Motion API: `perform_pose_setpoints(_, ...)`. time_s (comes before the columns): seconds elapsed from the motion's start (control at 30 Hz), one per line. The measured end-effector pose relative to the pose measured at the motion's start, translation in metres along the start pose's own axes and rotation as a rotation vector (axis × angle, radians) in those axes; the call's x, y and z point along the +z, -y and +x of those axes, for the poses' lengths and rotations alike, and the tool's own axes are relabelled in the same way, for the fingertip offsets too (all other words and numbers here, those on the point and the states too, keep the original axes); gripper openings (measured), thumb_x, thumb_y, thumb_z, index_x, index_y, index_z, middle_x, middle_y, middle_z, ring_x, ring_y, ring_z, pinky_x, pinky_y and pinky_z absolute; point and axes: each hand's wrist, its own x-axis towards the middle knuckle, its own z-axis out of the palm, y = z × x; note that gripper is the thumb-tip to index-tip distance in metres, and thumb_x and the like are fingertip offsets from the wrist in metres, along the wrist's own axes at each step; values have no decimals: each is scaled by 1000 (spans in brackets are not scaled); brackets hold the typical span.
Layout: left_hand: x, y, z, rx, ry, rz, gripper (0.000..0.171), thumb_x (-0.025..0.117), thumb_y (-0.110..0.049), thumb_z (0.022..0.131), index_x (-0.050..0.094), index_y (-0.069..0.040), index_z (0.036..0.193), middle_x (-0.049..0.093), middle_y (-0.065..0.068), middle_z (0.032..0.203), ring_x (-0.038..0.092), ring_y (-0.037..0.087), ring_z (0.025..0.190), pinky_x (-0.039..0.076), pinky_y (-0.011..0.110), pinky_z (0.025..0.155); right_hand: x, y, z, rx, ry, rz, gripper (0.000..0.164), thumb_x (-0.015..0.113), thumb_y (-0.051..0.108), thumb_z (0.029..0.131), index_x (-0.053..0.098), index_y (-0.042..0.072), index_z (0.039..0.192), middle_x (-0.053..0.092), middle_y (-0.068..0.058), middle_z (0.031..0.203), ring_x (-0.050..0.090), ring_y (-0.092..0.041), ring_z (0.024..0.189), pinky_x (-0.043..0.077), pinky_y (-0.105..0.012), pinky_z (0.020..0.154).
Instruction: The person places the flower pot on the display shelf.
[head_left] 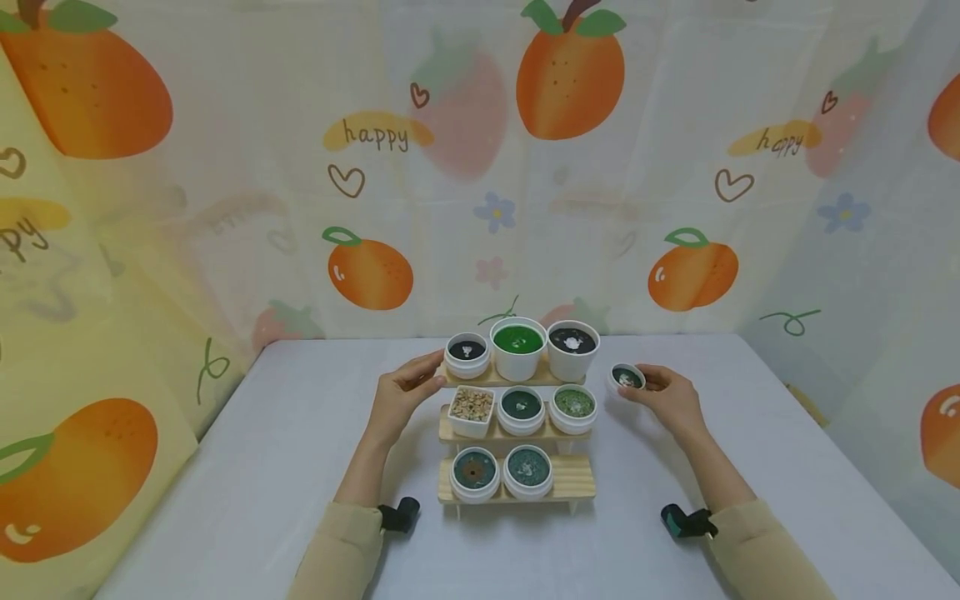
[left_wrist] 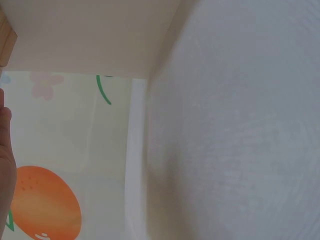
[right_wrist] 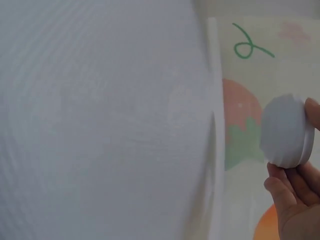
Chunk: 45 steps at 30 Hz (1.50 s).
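Note:
My right hand (head_left: 672, 402) pinches a small round white pot (head_left: 627, 377) between thumb and fingers, just right of a three-tier wooden stand (head_left: 576, 477). The pot has a dark green filling with a pale mark and tilts toward the camera. Its smooth white underside shows in the right wrist view. At the left end of the top tier is my left hand (head_left: 399, 402), thumb and fingertips beside a white pot with a dark filling (head_left: 467, 353). Whether they grip the pot or the tier, I cannot tell. Only an edge of that hand (left_wrist: 5, 155) shows in the left wrist view.
The top tier also bears a bright green pot (head_left: 518, 343) and a dark one (head_left: 573, 348). Below sit a square dish of crumbly bits (head_left: 472, 408) and several round pots. White cloth (head_left: 285, 483) covers the table; a fruit-print curtain (head_left: 255, 150) hangs behind.

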Motion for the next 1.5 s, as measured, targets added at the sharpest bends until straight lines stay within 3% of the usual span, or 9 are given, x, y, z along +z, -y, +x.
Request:
perform_pose_setpoints(0.13, 0, 0, 0, 6, 1, -4, 43, 74, -16, 88, 66, -8, 129, 64, 9, 136, 59, -6, 118, 48, 13, 104, -3, 4, -5, -31, 3, 0, 72, 79, 42, 82, 54, 7, 139, 61, -19, 137, 59, -30, 122, 45, -14, 84)
perform_pose_setpoints(0.27, -1, 0, 0, 5, 5, 3, 43, 74, -17, 89, 66, -10, 130, 64, 8, 137, 59, -6, 119, 48, 13, 104, -12, 8, -11, -84, 24, -9, 72, 78, 45, 82, 55, 8, 139, 62, -17, 137, 58, -30, 124, 45, -11, 83)
perform_pose_setpoints(0.4, -1, 1, -1, 1, 4, 11, 43, 74, -17, 89, 65, -10, 130, 63, 10, 138, 58, -7, 119, 47, 12, 104, -21, 14, -19, -120, 69, -10, 70, 78, 45, 83, 55, 9, 139, 61, -17, 137, 56, -30, 125, 48, -20, 91)
perform_pose_setpoints(0.6, -2, 2, -1, -5, 0, 9, 42, 74, -16, 89, 66, -9, 130, 64, 9, 137, 58, -8, 118, 47, 12, 104, -33, 21, -31, -192, 176, -13, 63, 78, 38, 84, 56, 8, 136, 60, -17, 137, 54, -36, 130, 49, -52, 108)
perform_pose_setpoints(0.7, -2, 1, -1, -7, -1, 5, 42, 74, -16, 88, 66, -9, 129, 64, 9, 137, 58, -8, 118, 47, 12, 104, -37, 24, -38, -241, 219, -17, 58, 78, 33, 85, 58, 8, 133, 63, -16, 133, 55, -38, 129, 45, -56, 111)
perform_pose_setpoints(0.87, -1, 1, -1, -10, -5, 12, 43, 74, -17, 88, 66, -10, 129, 63, 11, 138, 58, -8, 118, 48, 12, 104, -42, 29, -46, -285, 283, -31, 53, 80, 30, 83, 62, 11, 129, 67, -13, 126, 61, -33, 122, 56, -43, 102)
perform_pose_setpoints(0.97, -2, 0, 0, -13, -3, 20, 43, 75, -19, 88, 66, -12, 130, 63, 10, 138, 58, -8, 118, 48, 14, 105, -42, 31, -50, -307, 329, -22, 53, 83, 28, 80, 64, 10, 126, 69, -12, 124, 66, -21, 113, 57, -23, 94)
perform_pose_setpoints(1.1, -2, -2, 0, -24, -3, 32, 43, 75, -21, 88, 66, -14, 130, 63, 8, 139, 57, -7, 118, 48, 16, 106, -41, 32, -55, -340, 381, -1, 53, 84, 24, 78, 65, 7, 124, 69, -13, 122, 67, -4, 103, 54, -12, 92)
perform_pose_setpoints(1.5, 0, 2, 0, -1, 2, 21, 43, 75, -20, 88, 66, -12, 129, 64, 8, 137, 58, -6, 119, 48, 15, 105, -37, 27, -69, -369, 476, 31, 53, 86, 20, 75, 66, 6, 121, 70, -12, 118, 67, -1, 101, 53, -11, 92)
